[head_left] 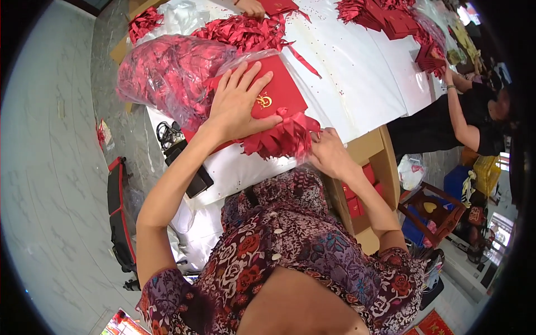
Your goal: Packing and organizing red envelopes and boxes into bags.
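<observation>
My left hand point(233, 109) lies flat with fingers spread on a stack of red card pieces point(287, 86) marked with a gold emblem. Below its thumb, a thick bunch of red satin ribbons point(279, 139) spills over the near edge of the stack. My right hand point(330, 153) is closed at the right end of that bunch, its fingertips pinching ribbon. How many strands it holds is hidden. Touching the stack on the left is a clear plastic bag point(167, 72) stuffed with red ribbons.
A cardboard box point(382, 151) with red pieces inside stands by my right forearm. Black cables and a black case point(195, 181) rest at the table's left edge. Across the white table point(335, 84), another person's hand point(251, 8) touches ribbons; a co-worker point(463, 111) works at the right.
</observation>
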Available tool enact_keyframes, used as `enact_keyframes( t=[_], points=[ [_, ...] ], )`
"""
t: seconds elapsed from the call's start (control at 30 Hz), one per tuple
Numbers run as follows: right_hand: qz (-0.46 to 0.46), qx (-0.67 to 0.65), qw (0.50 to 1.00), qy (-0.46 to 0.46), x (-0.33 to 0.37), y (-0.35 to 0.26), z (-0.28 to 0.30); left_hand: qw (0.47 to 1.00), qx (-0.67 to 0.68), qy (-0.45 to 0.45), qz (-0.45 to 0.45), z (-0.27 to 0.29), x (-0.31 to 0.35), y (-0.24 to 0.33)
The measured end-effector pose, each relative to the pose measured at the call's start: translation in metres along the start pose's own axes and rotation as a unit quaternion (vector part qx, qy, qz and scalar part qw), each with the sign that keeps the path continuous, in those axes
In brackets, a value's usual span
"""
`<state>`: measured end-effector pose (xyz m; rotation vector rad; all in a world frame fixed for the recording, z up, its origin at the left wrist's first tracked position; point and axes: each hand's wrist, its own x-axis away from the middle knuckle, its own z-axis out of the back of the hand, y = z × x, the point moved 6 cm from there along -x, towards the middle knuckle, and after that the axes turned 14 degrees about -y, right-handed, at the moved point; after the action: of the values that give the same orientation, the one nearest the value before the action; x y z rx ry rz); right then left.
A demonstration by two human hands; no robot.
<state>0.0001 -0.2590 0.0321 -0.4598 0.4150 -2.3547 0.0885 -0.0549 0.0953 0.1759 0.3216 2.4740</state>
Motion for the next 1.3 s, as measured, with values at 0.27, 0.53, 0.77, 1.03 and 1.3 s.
enact_keyframes(
  t=[0.27, 0.53, 0.77, 1.03, 1.3],
  points=[
    [0.086, -0.028, 0.996, 0.003, -0.005, -0.046, -0.008, 1.000, -0.019, 0.012, 0.003, -0.006, -0.007, -0.009],
    [0.068, -0.139, 0.988, -0.012, -0.021, -0.065, -0.035, 0.999, -0.005, 0.042, -0.024, -0.003, -0.012, 0.001],
    [0.006, -0.306, 0.951, -0.047, -0.052, -0.092, -0.061, 1.000, -0.006, 0.024, -0.017, -0.005, -0.009, 0.008],
    [0.219, -0.404, 0.886, 0.058, -0.075, -0.139, 0.025, 1.000, -0.012, 0.019, -0.004, 0.001, -0.011, 0.005],
    [-0.038, -0.035, 0.999, -0.007, 0.026, -0.074, 0.036, 1.000, 0.006, 0.008, -0.008, -0.016, -0.005, 0.002]
  ],
)
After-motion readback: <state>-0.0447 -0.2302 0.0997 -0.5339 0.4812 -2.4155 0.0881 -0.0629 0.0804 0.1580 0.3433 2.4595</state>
